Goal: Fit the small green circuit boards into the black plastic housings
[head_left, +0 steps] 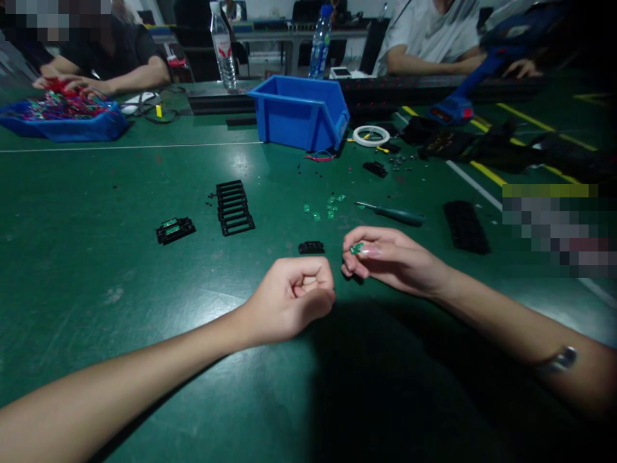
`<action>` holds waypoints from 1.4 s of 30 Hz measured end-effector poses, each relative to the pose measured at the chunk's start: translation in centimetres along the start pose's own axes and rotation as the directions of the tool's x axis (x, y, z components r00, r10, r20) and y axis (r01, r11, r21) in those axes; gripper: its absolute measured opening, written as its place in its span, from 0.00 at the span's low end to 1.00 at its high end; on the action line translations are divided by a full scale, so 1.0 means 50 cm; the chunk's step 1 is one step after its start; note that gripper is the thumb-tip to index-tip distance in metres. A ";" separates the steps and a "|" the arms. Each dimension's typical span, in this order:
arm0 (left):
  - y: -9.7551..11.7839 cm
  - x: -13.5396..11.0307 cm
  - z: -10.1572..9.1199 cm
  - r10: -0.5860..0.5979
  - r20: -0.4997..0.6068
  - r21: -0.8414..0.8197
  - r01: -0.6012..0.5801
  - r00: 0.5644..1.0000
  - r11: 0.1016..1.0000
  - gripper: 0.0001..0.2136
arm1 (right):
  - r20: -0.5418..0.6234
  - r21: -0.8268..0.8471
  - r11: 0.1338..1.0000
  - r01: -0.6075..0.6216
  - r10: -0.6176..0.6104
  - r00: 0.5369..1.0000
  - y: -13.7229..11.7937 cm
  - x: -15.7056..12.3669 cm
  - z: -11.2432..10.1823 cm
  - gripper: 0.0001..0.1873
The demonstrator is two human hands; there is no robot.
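Observation:
My right hand [390,257] rests on the green table [120,270] and pinches a small green circuit board [357,248] between thumb and fingertips. My left hand [292,299] lies curled in a loose fist just left of it, with nothing visible inside. A small black plastic housing [311,247] sits on the table just beyond the two hands. Further out lie several loose green boards [328,207], a row of black frames [234,207] and two housings with boards in them [175,229].
A green-handled screwdriver [393,214] lies beyond my right hand, next to a black tray [465,226]. A blue bin [301,110], a tape roll [371,136] and two water bottles [223,45] stand farther back. Other people sit along the far edge, one with hands over a blue tray of wires [62,116].

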State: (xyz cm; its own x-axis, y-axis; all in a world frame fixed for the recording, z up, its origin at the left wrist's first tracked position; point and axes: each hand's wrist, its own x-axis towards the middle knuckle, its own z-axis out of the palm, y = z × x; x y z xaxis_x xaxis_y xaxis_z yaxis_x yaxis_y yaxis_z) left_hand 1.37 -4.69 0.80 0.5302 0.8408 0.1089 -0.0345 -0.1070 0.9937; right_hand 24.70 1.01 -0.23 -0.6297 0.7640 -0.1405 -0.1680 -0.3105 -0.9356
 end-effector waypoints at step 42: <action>-0.034 0.035 -0.066 0.023 0.018 0.900 -0.027 1.000 0.434 0.09 | 0.153 0.336 0.908 -0.251 0.211 0.966 -0.008 0.023 -0.034 0.12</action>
State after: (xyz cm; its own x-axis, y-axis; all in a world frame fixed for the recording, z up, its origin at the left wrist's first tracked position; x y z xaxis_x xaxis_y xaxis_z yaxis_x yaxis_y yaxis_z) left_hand -0.41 -1.30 -0.59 0.5448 0.8282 0.1310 0.7338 -0.5465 0.4035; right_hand 25.32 2.97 -0.54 -0.7592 0.5858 -0.2836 -0.2487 -0.6638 -0.7054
